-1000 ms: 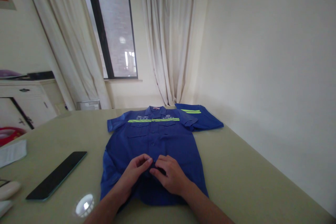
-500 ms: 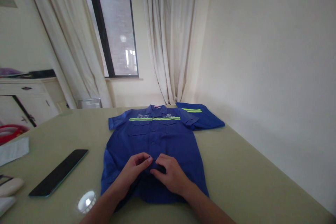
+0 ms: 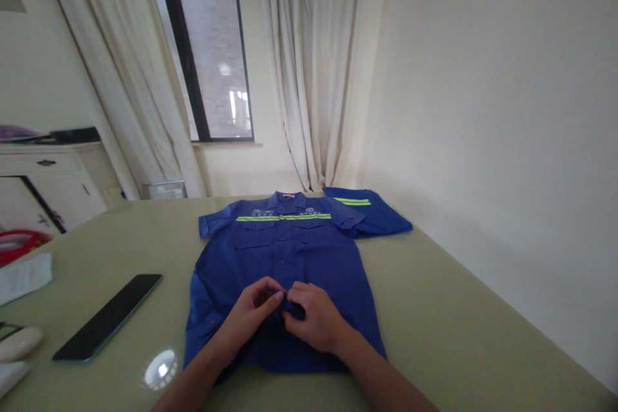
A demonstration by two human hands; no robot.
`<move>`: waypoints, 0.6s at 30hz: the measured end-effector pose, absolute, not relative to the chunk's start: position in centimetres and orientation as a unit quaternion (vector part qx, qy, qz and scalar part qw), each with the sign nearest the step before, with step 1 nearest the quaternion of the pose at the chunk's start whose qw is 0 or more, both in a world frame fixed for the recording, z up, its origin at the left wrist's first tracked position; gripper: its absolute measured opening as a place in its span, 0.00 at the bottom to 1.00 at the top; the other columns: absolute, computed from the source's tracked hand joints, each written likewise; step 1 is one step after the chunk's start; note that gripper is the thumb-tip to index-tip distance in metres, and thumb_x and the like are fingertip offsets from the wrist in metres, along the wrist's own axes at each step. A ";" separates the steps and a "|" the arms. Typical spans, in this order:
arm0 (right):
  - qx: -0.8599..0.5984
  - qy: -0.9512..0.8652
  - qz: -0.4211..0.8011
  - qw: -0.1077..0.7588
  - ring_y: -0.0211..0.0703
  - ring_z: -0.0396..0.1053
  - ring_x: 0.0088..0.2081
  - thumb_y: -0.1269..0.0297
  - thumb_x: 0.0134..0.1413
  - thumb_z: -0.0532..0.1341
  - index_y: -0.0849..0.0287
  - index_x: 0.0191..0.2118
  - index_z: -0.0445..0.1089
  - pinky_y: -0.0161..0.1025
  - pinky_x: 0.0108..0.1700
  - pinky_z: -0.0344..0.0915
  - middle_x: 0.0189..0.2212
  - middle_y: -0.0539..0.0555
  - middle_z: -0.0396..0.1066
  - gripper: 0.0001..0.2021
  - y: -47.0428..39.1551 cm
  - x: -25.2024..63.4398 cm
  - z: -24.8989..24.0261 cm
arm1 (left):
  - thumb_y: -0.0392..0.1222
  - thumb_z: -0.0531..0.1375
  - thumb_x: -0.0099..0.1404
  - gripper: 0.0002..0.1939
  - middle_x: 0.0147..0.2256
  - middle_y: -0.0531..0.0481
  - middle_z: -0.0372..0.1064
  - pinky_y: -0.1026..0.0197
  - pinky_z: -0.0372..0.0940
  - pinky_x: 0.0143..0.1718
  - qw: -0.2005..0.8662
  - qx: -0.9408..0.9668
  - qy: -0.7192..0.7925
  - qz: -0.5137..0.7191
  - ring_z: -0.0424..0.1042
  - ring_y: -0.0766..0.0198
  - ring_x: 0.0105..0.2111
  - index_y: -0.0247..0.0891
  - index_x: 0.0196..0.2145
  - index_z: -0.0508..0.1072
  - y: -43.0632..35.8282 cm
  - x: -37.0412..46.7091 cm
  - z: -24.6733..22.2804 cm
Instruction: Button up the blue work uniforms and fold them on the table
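Observation:
A blue short-sleeved work shirt (image 3: 290, 254) lies face up on the table, its collar at the far end. Yellow-green reflective stripes cross its chest above two pockets, and buttons run down the front placket. Over the lower placket my left hand (image 3: 253, 309) pinches the cloth between thumb and fingers. My right hand (image 3: 316, 315) grips the same placket just beside it, thumb and fingers closed on the fabric. The fingertips of both hands nearly meet. Any button between them is hidden.
Behind the shirt's right sleeve lies a folded blue garment (image 3: 376, 212) with a reflective stripe. On the left of the pale green table (image 3: 449, 335) are a dark flat tablet-like object (image 3: 109, 317), a paper sheet (image 3: 26, 277) and a white mouse-like object (image 3: 20, 342). A wall (image 3: 506, 174) borders the right.
Both hands have shifted slightly right along the placket and still pinch it. The shirt's lower hem lies a little flatter, and the camera view has moved slightly.

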State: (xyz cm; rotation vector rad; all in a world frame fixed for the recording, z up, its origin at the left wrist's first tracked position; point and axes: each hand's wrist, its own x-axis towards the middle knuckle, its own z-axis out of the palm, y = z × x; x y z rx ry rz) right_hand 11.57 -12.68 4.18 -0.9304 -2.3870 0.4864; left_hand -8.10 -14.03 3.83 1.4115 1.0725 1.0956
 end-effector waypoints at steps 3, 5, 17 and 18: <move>-0.337 -0.889 0.168 0.261 0.41 0.68 0.36 0.67 0.55 0.64 0.56 0.37 0.70 0.36 0.39 0.55 0.34 0.49 0.71 0.04 -12.8 11.5 4.1 | 0.57 0.68 0.60 0.18 0.30 0.53 0.71 0.64 0.62 0.37 0.500 0.591 0.443 0.452 0.68 0.63 0.33 0.39 0.32 0.75 -14.0 -8.2 3.6; -0.337 -0.895 0.149 0.253 0.41 0.68 0.37 0.66 0.56 0.64 0.56 0.38 0.70 0.37 0.39 0.55 0.35 0.50 0.72 0.04 -12.8 11.5 4.0 | 0.58 0.68 0.60 0.18 0.29 0.54 0.70 0.64 0.62 0.36 0.499 0.591 0.445 0.451 0.67 0.63 0.32 0.39 0.32 0.74 -14.0 -8.2 3.7; -0.332 -0.913 0.086 0.220 0.41 0.68 0.40 0.62 0.64 0.62 0.56 0.41 0.69 0.38 0.42 0.55 0.38 0.50 0.73 0.04 -12.5 11.8 4.1 | 0.62 0.68 0.56 0.23 0.27 0.56 0.66 0.65 0.57 0.34 0.524 0.559 0.469 0.439 0.62 0.66 0.30 0.37 0.30 0.72 -13.9 -8.2 4.2; -0.331 -0.914 0.082 0.218 0.41 0.68 0.40 0.62 0.64 0.62 0.56 0.41 0.69 0.38 0.42 0.55 0.38 0.50 0.72 0.04 -12.5 11.8 4.2 | 0.62 0.68 0.56 0.23 0.26 0.56 0.65 0.65 0.57 0.33 0.526 0.558 0.469 0.438 0.62 0.67 0.29 0.37 0.30 0.72 -13.9 -8.2 4.2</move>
